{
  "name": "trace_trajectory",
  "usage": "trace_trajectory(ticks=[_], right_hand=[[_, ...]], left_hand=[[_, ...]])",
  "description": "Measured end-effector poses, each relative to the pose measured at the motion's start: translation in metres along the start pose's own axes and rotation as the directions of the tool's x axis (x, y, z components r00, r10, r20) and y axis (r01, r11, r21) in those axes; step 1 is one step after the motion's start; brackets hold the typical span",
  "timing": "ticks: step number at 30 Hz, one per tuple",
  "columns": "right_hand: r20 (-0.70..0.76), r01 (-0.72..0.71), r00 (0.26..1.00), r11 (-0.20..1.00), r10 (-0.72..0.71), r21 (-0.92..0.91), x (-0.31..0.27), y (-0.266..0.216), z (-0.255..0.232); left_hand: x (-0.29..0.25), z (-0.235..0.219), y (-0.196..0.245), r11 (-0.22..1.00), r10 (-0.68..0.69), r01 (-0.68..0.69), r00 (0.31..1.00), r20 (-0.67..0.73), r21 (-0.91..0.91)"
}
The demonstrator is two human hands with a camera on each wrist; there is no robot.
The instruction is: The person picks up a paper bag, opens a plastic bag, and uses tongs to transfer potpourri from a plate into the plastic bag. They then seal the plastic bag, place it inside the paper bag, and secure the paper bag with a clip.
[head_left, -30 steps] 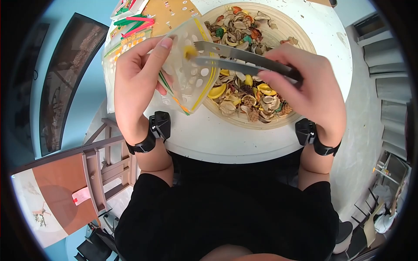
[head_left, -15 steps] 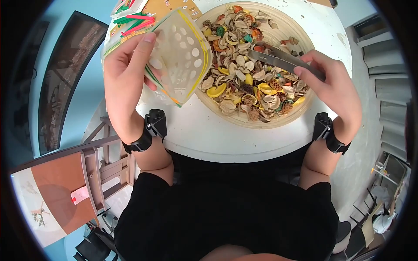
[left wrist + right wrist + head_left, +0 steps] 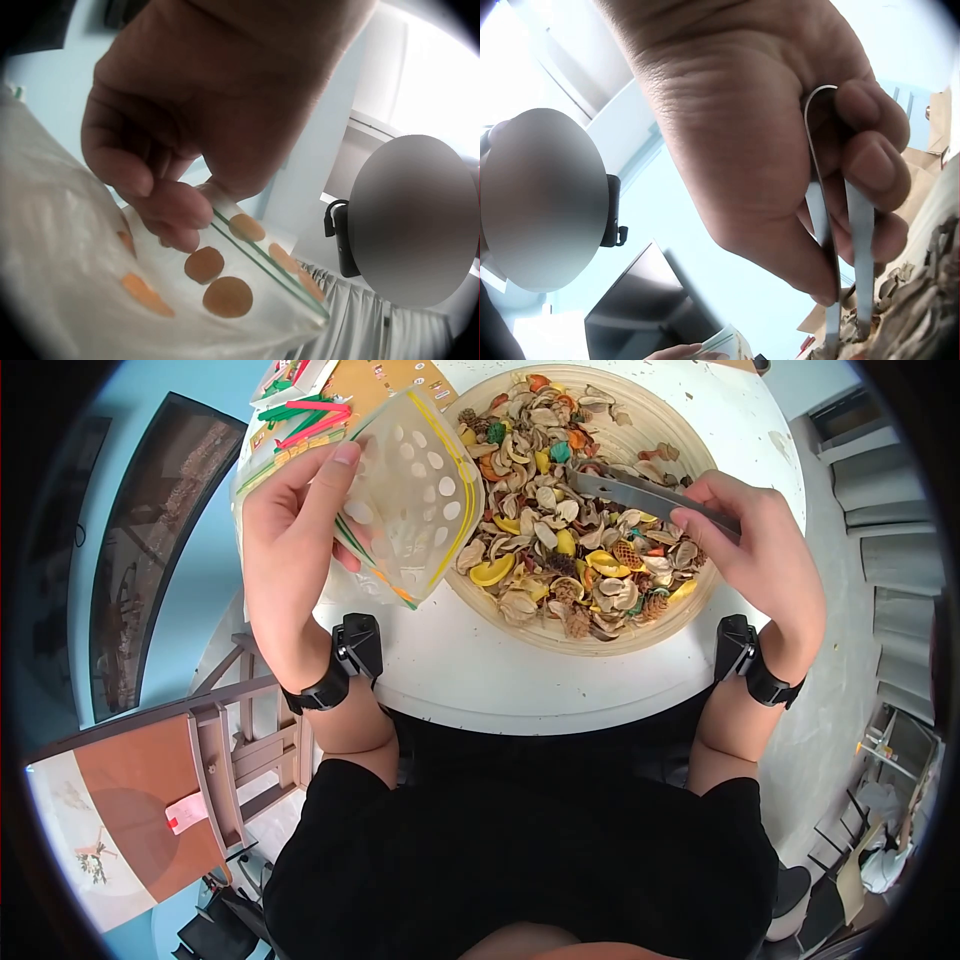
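Observation:
In the head view my left hand pinches a clear zip bag with white dots and a yellow zip strip, its mouth spread toward the basket. From the left wrist, the fingers grip the bag's edge beside a green seal line, and the dots look orange-brown. My right hand grips metal tongs between thumb and fingers. Their tips reach down among dried potpourri in a shallow round basket. In the right wrist view the two tong arms stand slightly apart over the dried pieces.
Behind the bag, pink and green strips lie by a small white box on a brown printed sheet. The round white table curves close to the body. A brown wooden chair stands at the left.
The tongs were at the bag's mouth with a yellow piece; they swung right and now dip into the potpourri. The bag and left hand shifted left.

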State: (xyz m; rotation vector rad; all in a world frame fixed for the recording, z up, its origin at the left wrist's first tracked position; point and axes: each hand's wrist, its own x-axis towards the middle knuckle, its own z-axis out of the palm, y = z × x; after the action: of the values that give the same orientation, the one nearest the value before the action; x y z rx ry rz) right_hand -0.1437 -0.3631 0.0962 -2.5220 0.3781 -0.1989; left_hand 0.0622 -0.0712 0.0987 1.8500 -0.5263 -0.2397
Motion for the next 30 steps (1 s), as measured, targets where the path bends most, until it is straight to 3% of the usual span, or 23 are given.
trace_trajectory(ticks=[7, 10, 14, 18, 21, 22, 25, 29, 30], right_hand=[[-0.137, 0.121, 0.985, 0.987, -0.106, 0.106, -0.001, -0.004, -0.004], [-0.249, 0.253, 0.949, 0.937, -0.193, 0.242, -0.002, -0.025, 0.009], [-0.127, 0.282, 0.957, 0.937, -0.260, 0.205, 0.001, -0.043, 0.014], [-0.164, 0.127, 0.984, 0.932, -0.074, 0.341, -0.009, -0.021, -0.003], [-0.193, 0.071, 0.981, 0.948, -0.011, 0.311, -0.024, -0.016, -0.020], [-0.121, -0.015, 0.991, 0.956, 0.053, 0.294, -0.031, -0.015, -0.027], [0.117, 0.008, 0.993, 0.990, -0.025, 0.141, -0.042, -0.016, -0.041], [0.092, 0.028, 0.995, 0.999, -0.032, 0.042, -0.036, -0.019, -0.020], [0.021, 0.086, 0.996, 0.996, -0.086, -0.004, -0.033, -0.018, -0.014]], left_hand=[[-0.006, 0.008, 0.007, 0.999, -0.051, 0.051, 0.997, 0.066, -0.010], [-0.008, 0.012, 0.007, 0.997, -0.067, 0.069, 0.993, 0.098, -0.017], [-0.007, 0.011, 0.006, 0.998, -0.052, 0.054, 0.995, 0.088, -0.022], [-0.004, 0.004, 0.002, 0.999, -0.024, 0.026, 0.999, 0.042, -0.030], [-0.002, 0.002, 0.003, 0.999, -0.019, 0.020, 1.000, 0.022, -0.037], [-0.002, 0.002, 0.003, 0.999, -0.022, 0.022, 1.000, 0.019, -0.040], [0.000, 0.000, 0.001, 1.000, -0.011, 0.011, 1.000, -0.006, -0.027], [0.001, -0.001, 0.002, 1.000, -0.002, 0.001, 1.000, -0.017, -0.012], [0.001, -0.002, 0.001, 1.000, 0.011, -0.011, 1.000, -0.014, -0.014]])
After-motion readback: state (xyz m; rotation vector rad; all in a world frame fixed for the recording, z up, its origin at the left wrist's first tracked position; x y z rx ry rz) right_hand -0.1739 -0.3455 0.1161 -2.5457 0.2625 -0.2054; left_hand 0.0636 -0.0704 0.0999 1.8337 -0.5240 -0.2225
